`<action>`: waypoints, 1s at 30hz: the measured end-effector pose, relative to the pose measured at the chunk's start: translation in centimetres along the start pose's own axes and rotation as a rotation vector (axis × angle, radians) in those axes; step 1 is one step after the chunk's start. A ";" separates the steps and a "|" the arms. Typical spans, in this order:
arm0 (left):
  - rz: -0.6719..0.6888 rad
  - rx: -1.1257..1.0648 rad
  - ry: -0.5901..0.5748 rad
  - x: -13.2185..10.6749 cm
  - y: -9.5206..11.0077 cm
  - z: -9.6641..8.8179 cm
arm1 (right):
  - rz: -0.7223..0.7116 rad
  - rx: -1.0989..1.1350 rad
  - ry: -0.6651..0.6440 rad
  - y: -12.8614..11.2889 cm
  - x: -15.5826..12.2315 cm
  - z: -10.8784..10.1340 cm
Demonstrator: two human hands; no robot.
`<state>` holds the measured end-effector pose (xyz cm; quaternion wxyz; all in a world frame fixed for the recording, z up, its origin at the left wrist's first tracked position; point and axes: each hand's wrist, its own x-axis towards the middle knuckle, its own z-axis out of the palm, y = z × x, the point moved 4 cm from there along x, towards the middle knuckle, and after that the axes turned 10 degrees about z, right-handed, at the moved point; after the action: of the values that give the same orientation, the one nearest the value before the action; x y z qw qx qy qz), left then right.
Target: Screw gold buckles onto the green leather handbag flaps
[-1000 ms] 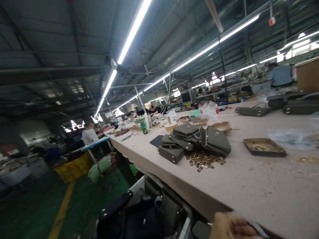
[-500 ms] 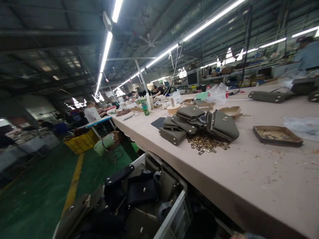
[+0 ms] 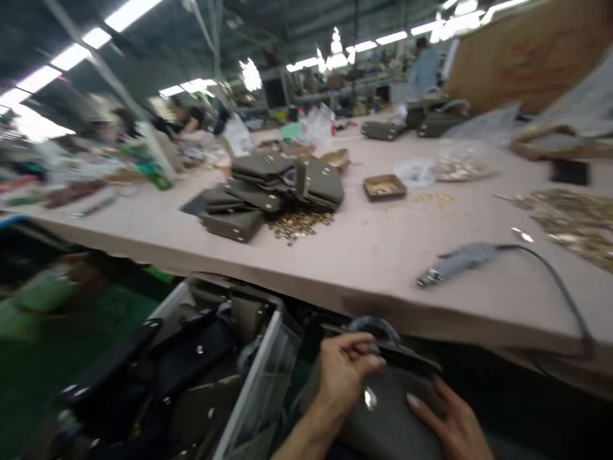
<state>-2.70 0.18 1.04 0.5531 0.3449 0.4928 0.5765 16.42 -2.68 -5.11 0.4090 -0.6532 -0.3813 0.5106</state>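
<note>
An olive-grey handbag [image 3: 397, 409] is low in front of me, below the table edge, with a curved handle on top and a shiny metal fitting on its front. My left hand [image 3: 341, 374] is closed at the bag's top edge, thumb and fingers pinched together by the flap. At the bag's right side, my right hand [image 3: 453, 415] grips it, thumb on the front and the other fingers behind. The lower part of the bag runs out of view.
Left of me stands a white crate [image 3: 256, 377] full of dark and olive bags. On the table lie a grey corded power tool [image 3: 457, 263], stacked olive bags [image 3: 263, 166], a pile of brass fittings [image 3: 297, 225] and a small box [image 3: 384, 187]. Other people work farther back.
The view has swung right and down. Both my hands and the handbag between them have come into sight, along with the corded tool on the table.
</note>
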 end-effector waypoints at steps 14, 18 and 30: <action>0.091 0.103 -0.134 1.0 0.6 0.5 | 0.204 0.179 -0.208 3.2 0.1 -2.1; 0.273 0.348 0.080 2.5 3.7 -3.7 | 0.210 0.232 -0.195 3.5 0.1 -2.3; -0.249 0.082 -0.102 5.7 1.3 1.6 | 0.171 0.236 -0.251 3.3 -0.4 -2.6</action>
<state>-2.42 6.12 1.84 0.6302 0.3321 0.5263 0.4644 19.16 -4.64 -7.68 0.3871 -0.5618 -0.3097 0.6623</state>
